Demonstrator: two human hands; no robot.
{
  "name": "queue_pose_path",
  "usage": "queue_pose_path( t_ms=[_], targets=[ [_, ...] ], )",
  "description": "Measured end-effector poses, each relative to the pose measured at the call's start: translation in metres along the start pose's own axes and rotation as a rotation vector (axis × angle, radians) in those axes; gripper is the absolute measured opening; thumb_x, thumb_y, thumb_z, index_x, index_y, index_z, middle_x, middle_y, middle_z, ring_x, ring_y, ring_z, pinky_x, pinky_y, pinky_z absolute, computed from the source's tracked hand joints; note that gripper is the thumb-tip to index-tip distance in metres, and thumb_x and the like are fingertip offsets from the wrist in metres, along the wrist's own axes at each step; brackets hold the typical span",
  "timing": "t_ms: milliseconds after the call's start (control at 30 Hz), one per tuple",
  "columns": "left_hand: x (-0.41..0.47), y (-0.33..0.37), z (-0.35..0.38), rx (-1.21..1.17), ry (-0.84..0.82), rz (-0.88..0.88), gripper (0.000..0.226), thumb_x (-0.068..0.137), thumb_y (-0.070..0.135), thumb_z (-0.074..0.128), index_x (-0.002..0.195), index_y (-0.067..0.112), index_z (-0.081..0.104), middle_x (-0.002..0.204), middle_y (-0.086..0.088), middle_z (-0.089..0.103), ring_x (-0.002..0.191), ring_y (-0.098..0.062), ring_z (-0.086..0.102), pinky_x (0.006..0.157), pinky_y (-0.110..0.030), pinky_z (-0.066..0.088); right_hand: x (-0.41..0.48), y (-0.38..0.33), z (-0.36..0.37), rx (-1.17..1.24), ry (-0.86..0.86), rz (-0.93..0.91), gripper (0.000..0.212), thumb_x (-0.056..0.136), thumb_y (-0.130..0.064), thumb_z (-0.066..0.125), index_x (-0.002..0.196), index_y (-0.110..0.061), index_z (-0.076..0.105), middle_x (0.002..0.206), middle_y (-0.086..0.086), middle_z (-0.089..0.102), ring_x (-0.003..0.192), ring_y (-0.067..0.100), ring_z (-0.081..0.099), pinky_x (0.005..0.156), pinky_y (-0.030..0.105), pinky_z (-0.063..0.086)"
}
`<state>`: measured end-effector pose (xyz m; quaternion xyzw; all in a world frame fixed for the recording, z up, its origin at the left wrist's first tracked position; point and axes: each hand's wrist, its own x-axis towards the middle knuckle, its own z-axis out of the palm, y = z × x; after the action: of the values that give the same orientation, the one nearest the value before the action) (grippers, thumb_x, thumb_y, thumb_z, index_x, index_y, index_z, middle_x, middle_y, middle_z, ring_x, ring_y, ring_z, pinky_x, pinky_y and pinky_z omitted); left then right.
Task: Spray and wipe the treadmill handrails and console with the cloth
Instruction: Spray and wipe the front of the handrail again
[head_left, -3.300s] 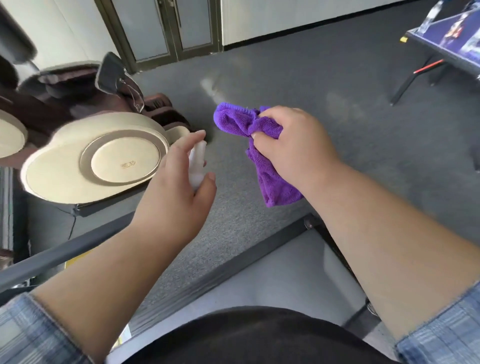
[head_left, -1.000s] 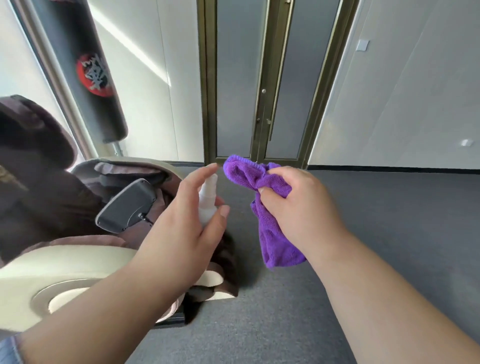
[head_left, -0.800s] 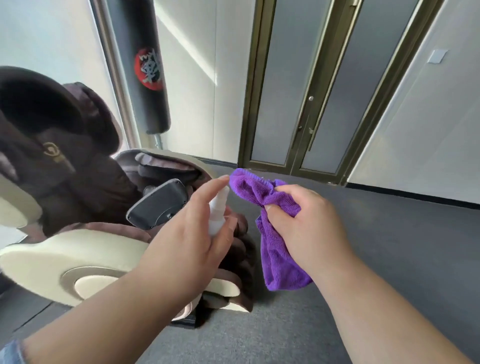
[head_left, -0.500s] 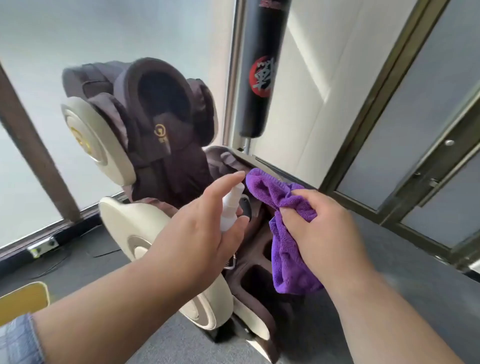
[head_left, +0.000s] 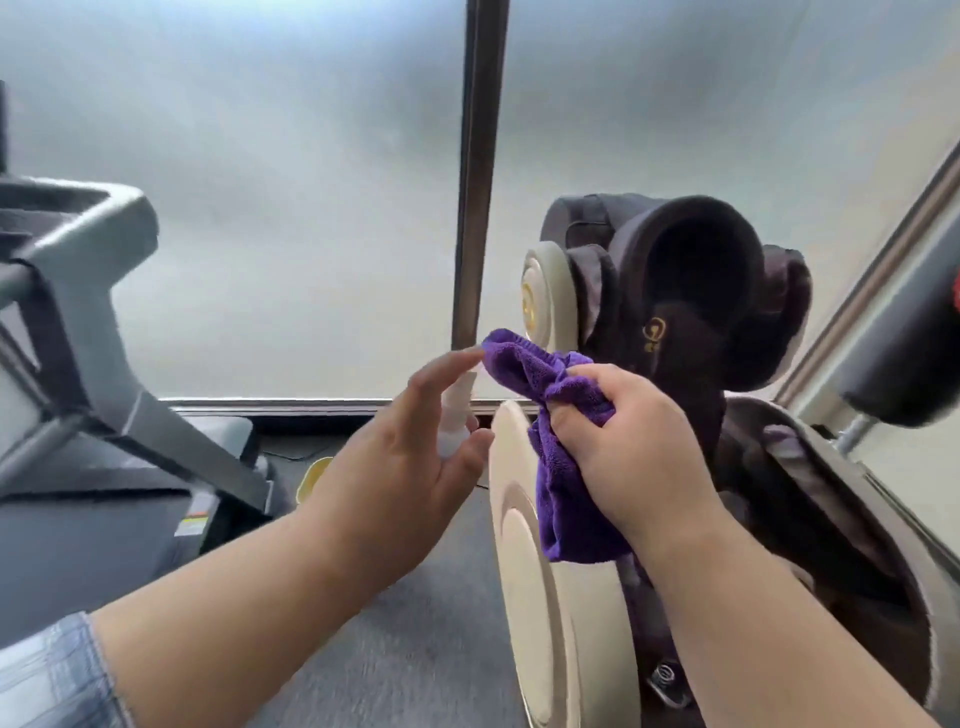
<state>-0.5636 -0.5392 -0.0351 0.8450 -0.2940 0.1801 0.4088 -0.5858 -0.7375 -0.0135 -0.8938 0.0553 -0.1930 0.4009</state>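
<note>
Head view

1. The left hand (head_left: 410, 457) is holding a small white bottle (head_left: 458, 402) at centre frame. The thumb is pressing its side and the forefinger is reaching up over its top. Most of the bottle is hidden behind the hand.
2. The right hand (head_left: 634, 457) is gripping a purple cloth (head_left: 563, 514) right of centre, with the fingers curled tight round the bunched middle. One end is sticking up to the left and touching the left forefinger tip. The other end is hanging below the fist.
3. The treadmill (head_left: 88, 312) is standing at the left edge of the frame, well apart from both hands. Its grey frame and handrail are showing, blurred. The console cannot be made out.
4. A massage chair (head_left: 701, 291), dark with cream side panels, is filling the right side behind the cloth.
5. A frosted window with a dark post (head_left: 478, 171) is taking up the upper frame.
6. Grey carpet (head_left: 415, 649) is lying below the arms.
</note>
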Motion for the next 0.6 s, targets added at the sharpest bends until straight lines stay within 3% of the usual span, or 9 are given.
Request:
queue_pose_path(
  t_ms=[67, 200, 367, 500, 600],
  targets=[
    [-0.001, -0.022, -0.019, 0.027, 0.049, -0.052, 0.052, 0.094, 0.039, 0.047, 0.133, 0.055, 0.016, 0.1, 0.01, 0.059, 0.076, -0.012, 0.06, 0.068, -0.034, 0.048, 0.019, -0.011, 0.025, 0.019, -0.073, -0.029, 0.017, 0.089, -0.035, 0.064, 0.105, -0.037, 0.068, 0.101, -0.014, 0.068, 0.09, 0.006, 0.063, 0.086, 0.034, 0.052],
    [-0.004, -0.068, -0.054, 0.081, 0.141, -0.15, 0.054, 0.092, 0.043, 0.048, 0.136, 0.051, 0.017, 0.094, 0.005, 0.058, 0.069, -0.014, 0.06, 0.064, -0.039, 0.052, 0.048, -0.04, 0.076, 0.053, -0.172, -0.103, 0.012, 0.088, -0.031, 0.066, 0.097, -0.039, 0.067, 0.096, -0.013, 0.069, 0.09, 0.01, 0.063, 0.082, 0.032, 0.047],
    [-0.005, -0.12, -0.095, 0.117, 0.214, -0.198, 0.051, 0.092, 0.049, 0.043, 0.136, 0.047, 0.018, 0.091, 0.012, 0.052, 0.072, -0.002, 0.054, 0.065, -0.026, 0.041, 0.077, -0.078, 0.147, 0.078, -0.272, -0.163, 0.018, 0.088, -0.03, 0.068, 0.103, -0.038, 0.069, 0.097, -0.014, 0.07, 0.091, 0.009, 0.064, 0.082, 0.032, 0.047],
    [0.001, -0.175, -0.134, 0.136, 0.259, -0.232, 0.047, 0.093, 0.05, 0.041, 0.134, 0.047, 0.018, 0.088, 0.022, 0.049, 0.068, 0.003, 0.051, 0.064, -0.025, 0.042, 0.106, -0.111, 0.209, 0.095, -0.308, -0.197, 0.016, 0.088, -0.033, 0.068, 0.101, -0.041, 0.07, 0.099, -0.016, 0.07, 0.093, 0.007, 0.063, 0.08, 0.03, 0.045],
    [0.01, -0.22, -0.164, 0.158, 0.255, -0.238, 0.047, 0.094, 0.048, 0.041, 0.135, 0.046, 0.019, 0.076, 0.017, 0.051, 0.061, -0.001, 0.051, 0.059, -0.026, 0.041, 0.134, -0.136, 0.258, 0.131, -0.323, -0.193, 0.015, 0.088, -0.035, 0.067, 0.101, -0.043, 0.069, 0.096, -0.015, 0.071, 0.092, 0.006, 0.065, 0.083, 0.033, 0.05]
  ],
)
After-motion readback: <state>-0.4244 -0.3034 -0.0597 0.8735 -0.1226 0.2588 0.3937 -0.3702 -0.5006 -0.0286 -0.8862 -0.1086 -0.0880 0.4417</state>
